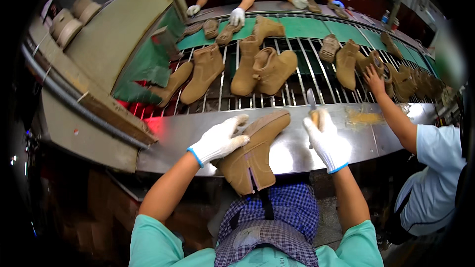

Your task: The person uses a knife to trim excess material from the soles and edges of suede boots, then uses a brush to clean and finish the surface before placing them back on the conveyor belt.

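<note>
A tan ankle boot [255,151] lies tilted over the front edge of the steel ledge, its sole toward the top and its zipped shaft hanging toward my apron. My left hand [220,141], in a white knit glove with a blue cuff, is closed around the boot's left side. Right of the boot, my right hand [326,141], gloved the same way, grips a small tool [311,100] with a wood-coloured handle and a greyish narrow tip pointing up. Blur hides whether that tip is a blade or a brush. Tool and boot are apart.
Beyond the steel ledge [188,131] runs a rack of metal bars [302,69] carrying several tan boots [203,71]. A beige machine housing [123,24] stands left. Two gloved people work across the line; a co-worker's bare hand [375,80] touches boots at right.
</note>
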The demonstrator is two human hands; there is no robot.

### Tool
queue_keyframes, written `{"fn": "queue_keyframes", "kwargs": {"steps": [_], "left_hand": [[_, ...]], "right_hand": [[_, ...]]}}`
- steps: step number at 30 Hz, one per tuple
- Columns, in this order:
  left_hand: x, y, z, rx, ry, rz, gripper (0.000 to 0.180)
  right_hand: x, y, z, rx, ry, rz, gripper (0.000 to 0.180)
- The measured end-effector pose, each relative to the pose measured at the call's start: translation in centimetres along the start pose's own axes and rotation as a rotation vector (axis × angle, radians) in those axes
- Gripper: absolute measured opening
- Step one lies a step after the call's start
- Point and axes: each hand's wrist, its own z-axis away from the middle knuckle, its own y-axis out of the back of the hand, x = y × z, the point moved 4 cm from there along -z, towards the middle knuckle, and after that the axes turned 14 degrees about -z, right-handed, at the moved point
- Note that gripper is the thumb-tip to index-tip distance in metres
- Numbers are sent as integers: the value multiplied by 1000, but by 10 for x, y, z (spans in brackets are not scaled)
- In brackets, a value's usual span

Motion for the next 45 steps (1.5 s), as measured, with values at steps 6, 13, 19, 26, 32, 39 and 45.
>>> {"fn": "queue_keyframes", "kwargs": {"steps": [6,13,19,26,32,39,45], "left_hand": [[64,4,-27,29,-5,-149,92],[115,-9,-68,191,-176,-461,80],[117,-1,-66,189,-157,-537,61],[86,104,79,601,-462,21,89],[-24,16,91,110,220,-67,92],[-9,14,73,302,-34,-161,67],[-3,13,23,65,36,-89,48]], "right_hand": [[22,-40,14,-309,128,638,43],[77,-2,19,70,-68,176,48],[99,6,5,355,177,-135,53],[97,-5,16,128,80,-279,44],[57,-60,44,-60,374,49,47],[-23,-53,71,-377,393,158,50],[-34,-88,76,-392,350,246,48]]}}
